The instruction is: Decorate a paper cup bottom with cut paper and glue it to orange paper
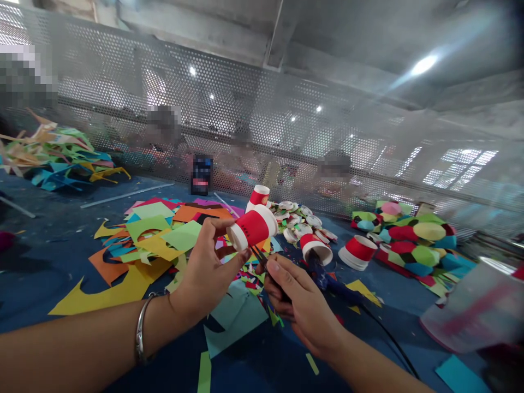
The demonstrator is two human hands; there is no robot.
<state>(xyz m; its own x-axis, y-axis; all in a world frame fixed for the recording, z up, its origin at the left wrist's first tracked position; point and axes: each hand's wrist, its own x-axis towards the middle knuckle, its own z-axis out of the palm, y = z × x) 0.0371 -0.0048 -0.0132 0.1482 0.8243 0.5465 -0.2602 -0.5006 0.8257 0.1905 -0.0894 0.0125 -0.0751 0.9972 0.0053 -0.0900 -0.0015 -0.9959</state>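
Observation:
My left hand (215, 262) is closed around a red paper cup (256, 226) with white ends and small dark print, tilted on its side above the work surface. In my right hand (297, 297) is a pair of scissors (258, 255), mostly covered by the fingers. Their dark narrow blades point up at the underside of the cup; whether they touch it, I cannot tell. Just behind stands another red cup (261, 195). To the right, a red-and-white cup (316, 249) lies on its side, with a dark blue corded tool (327, 279) at its mouth.
Cut coloured paper (151, 234) is heaped at left, with more scraps (61, 150) beyond. A pile of small round pieces (301, 221) sits behind the cups. At right are another cup (358, 252), colourful paper pieces (417, 240) and a translucent container (470, 305). A perforated screen (245, 103) borders the back.

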